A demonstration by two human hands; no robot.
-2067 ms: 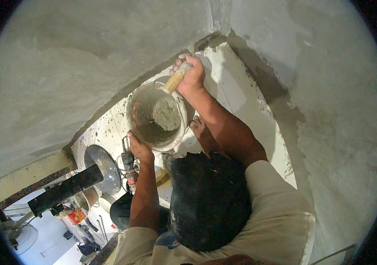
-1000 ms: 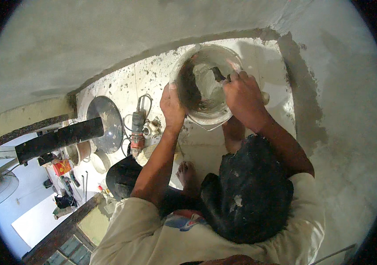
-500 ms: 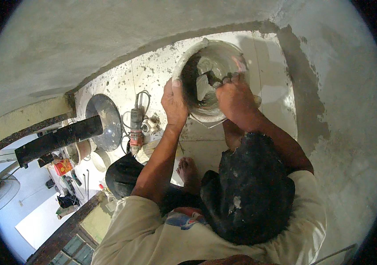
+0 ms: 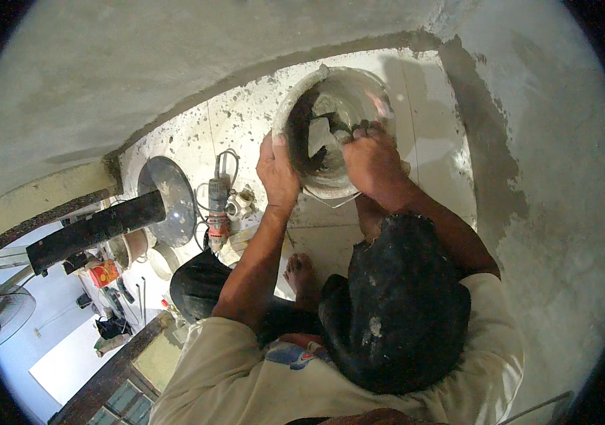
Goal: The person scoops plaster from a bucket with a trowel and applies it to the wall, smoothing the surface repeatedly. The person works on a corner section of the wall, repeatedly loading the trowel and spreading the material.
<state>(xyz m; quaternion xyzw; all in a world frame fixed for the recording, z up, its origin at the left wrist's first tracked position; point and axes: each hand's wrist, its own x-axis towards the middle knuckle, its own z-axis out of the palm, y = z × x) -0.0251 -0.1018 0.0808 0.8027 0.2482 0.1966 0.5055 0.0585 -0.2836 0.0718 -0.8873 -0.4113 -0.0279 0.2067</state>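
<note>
A mortar-smeared bucket [image 4: 292,106] stands tilted on the floor in front of me, grey wet mortar [image 4: 329,106] inside it. My left hand [image 4: 277,170] grips its left rim, thumb on the edge and fingers round the outer wall. Inside the mouth, my right hand [image 4: 372,159] is closed round the handle of a trowel, most of which is hidden by the fingers. The trowel's flat grey blade [image 4: 319,136] points left, against the dark inner wall. A thin wire handle [image 4: 331,204] hangs down the bucket's near side.
Left of the bucket lie a corded power tool [image 4: 218,205] and a whitish fitting [image 4: 240,203]. Further left is a tower-like black appliance on a round base [image 4: 167,230]. Plastered walls [image 4: 550,177] close off the far and right sides; mortar spots dot the tiles.
The trowel blade has shifted slightly left and down inside the bucket, with my right hand moving a little along with it. My left hand keeps its hold on the rim.
</note>
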